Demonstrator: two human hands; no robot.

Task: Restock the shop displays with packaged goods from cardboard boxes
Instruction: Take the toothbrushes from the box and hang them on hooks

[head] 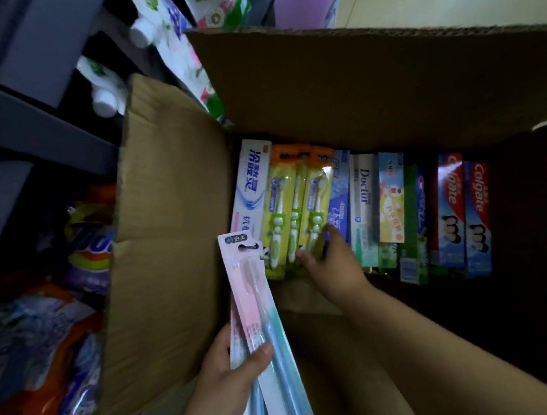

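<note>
The left hand [231,367] is closed, thumb on top, around a small stack of flat pink-and-teal toothbrush blister packs [263,329], held over the near edge of the open brown cardboard box [170,220]. The right hand [333,267] reaches into the box with its fingers curled at the lower end of the yellow-and-orange children's toothbrush packs [295,211]; whether it has actually pinched them or is only touching I cannot tell. These packs lean upright against a white-and-blue toothpaste carton [248,182], with a row of other toothpaste cartons, including red Colgate boxes [466,214], standing to the right. The step looks like gathering toothbrushes before carrying them to the display. To do it well, the right hand should pinch all three yellow packs together by their card backing, lift straight up so the neighbouring cartons stay standing, and lay them onto the left hand's stack with the hang holes aligned. Dark shelving with bagged detergent [88,250] sits to the left.
</note>
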